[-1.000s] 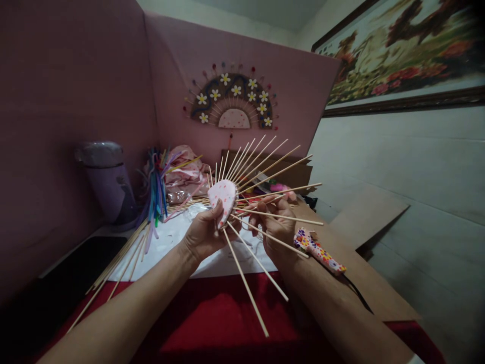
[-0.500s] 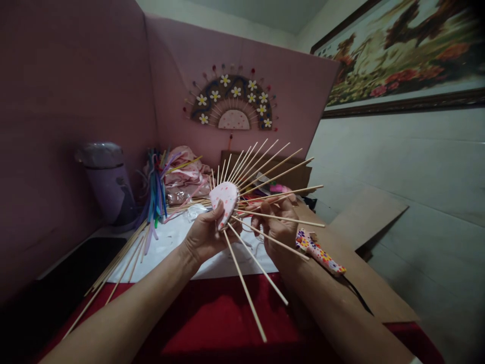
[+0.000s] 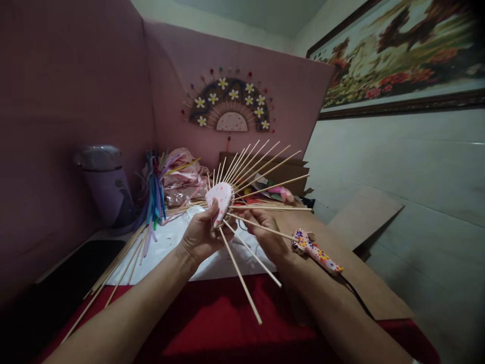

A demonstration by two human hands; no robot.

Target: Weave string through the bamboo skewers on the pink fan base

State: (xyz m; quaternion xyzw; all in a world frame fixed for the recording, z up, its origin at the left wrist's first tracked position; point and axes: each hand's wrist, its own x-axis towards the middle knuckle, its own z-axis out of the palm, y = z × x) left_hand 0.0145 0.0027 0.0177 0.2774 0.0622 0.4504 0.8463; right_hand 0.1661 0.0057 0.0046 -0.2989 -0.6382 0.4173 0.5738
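Note:
My left hand (image 3: 200, 232) grips a half-round, fabric-covered piece (image 3: 220, 196), pale pink with red spots, its thumb pressed on the front. Thin wooden sticks (image 3: 261, 162) fan out from the curved edge of this piece, upward, to the right and down toward me. Just right of the piece is my right hand (image 3: 265, 232), its fingers drawn together behind one of the lower sticks (image 3: 273, 230). What those fingertips pinch is too small and partly hidden to make out. Beyond the right wrist lies a flower-patterned, fabric-wrapped handle-like object (image 3: 318, 253) on cardboard.
A finished-looking fan (image 3: 233, 103) with white flowers hangs on the pink panel behind. At left stand a purple lidded container (image 3: 108, 187) and a bunch of pipe cleaners (image 3: 155, 187). Loose sticks (image 3: 113, 263) lie by a white sheet (image 3: 162, 263). Cardboard (image 3: 364, 273) covers the right side.
My right hand has moved left and slightly down, closer to the edge of the pink piece. The sticks have turned slightly, and the view has shifted a little.

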